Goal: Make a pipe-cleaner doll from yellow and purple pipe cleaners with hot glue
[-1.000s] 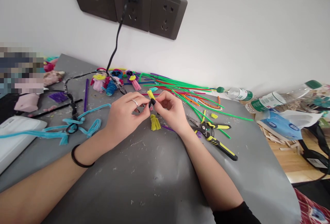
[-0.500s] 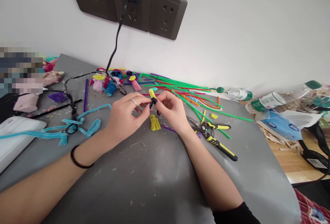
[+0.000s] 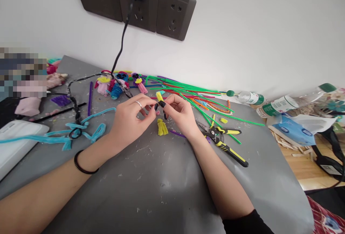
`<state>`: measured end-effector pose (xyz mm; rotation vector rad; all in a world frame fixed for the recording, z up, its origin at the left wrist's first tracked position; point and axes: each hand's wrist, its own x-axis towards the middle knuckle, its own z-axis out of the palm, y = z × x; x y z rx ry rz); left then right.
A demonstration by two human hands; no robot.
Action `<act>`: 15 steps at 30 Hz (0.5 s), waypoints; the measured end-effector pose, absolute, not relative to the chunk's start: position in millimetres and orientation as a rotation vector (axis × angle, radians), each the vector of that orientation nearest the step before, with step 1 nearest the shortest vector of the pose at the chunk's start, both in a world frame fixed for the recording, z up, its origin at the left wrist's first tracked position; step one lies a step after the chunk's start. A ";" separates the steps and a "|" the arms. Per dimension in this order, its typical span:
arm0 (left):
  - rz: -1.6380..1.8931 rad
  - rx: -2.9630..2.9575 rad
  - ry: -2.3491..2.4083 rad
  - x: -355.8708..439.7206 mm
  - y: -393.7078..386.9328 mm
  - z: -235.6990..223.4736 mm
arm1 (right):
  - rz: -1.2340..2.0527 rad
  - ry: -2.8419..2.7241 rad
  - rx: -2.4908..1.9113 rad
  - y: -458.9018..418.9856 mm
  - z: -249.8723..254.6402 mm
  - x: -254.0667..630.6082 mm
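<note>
Yellow bundle (image 3: 159,95), long axis toward wall (image 3: 242,32), tilted left, right hand (image 3: 182,116) pinching it, left hand (image 3: 132,117) hold unclear

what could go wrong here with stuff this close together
The small yellow piece might slip from the right hand, held just at the fingertips. The right forearm could nudge the pliers lying close beside it. The light blue strands may snag on the black cord tangled among them.

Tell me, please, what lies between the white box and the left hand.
In the head view, light blue fuzzy strands and part of a black cord lie between the white box and the left hand.
</note>
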<state>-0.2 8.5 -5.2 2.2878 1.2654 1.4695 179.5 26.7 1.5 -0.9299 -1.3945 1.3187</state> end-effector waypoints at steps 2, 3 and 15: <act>1.461 2.288 1.254 0.5 7.7 -4.3 | 1.339 -1.383 -0.926 26.9 2.6 180.1; 1.456 2.290 1.247 0.9 7.3 -3.9 | 1.343 -1.378 -0.923 27.0 3.0 180.2; 1.458 2.282 1.226 1.5 6.9 -4.2 | 1.325 -1.387 -0.900 27.0 -1.0 177.7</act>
